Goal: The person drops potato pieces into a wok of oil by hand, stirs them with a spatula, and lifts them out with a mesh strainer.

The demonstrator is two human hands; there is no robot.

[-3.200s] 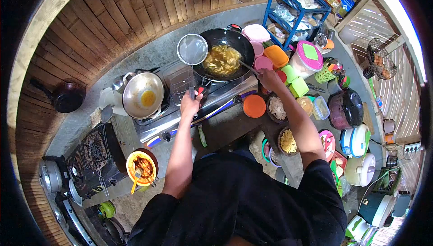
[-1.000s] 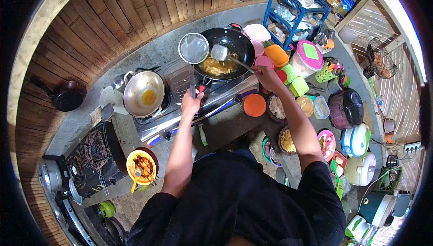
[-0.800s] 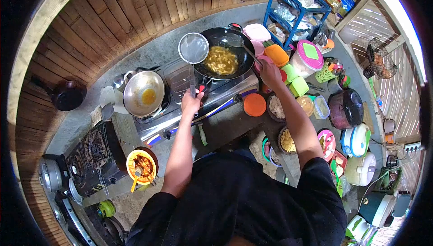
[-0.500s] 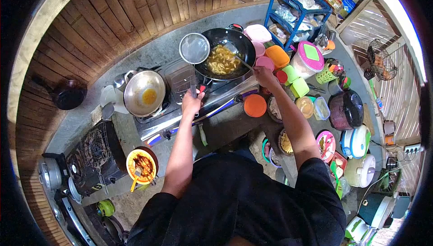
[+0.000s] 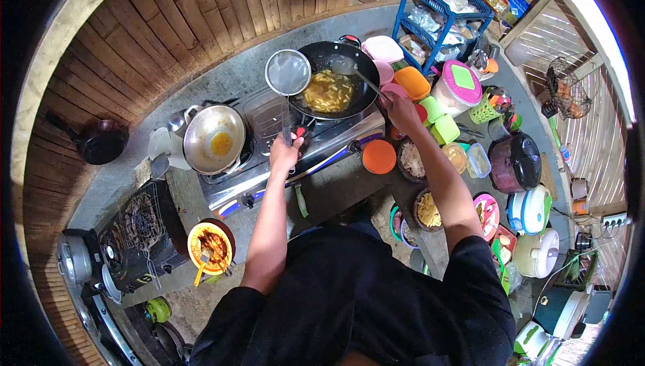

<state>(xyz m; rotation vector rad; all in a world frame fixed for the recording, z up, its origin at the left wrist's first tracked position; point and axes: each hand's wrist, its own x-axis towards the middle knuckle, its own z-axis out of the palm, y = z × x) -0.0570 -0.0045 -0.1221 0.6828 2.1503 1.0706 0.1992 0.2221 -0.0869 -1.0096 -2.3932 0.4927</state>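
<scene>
My left hand [image 5: 285,153] is closed round the long handle of a fine-mesh strainer [image 5: 287,72], whose round head is at the left rim of the black wok [image 5: 314,56]. Pale food pieces [image 5: 327,93] lie in yellowish oil inside the wok. Fingers of my right hand [image 5: 400,113] grip the handle of a metal spatula [image 5: 345,66]. Its blade rests in the far part of the wok, beyond the food. Beside the wok on the gas stove [image 5: 295,170] stands a silver pan [image 5: 200,134] with a little yellow oil at its bottom.
Plastic tubs and an orange lid [image 5: 379,157] crowd the wok's right side. A blue rack [image 5: 440,27] stands behind them. On the left are a charred grill [image 5: 142,219] and a yellow bowl [image 5: 196,244] of red sauce. A green-handled knife [image 5: 302,201] lies near the stove.
The spatula's blade has moved away from me in the wok, and the food has spread out. My right hand has shifted slightly right and nearer. My left hand and the strainer have barely moved.
</scene>
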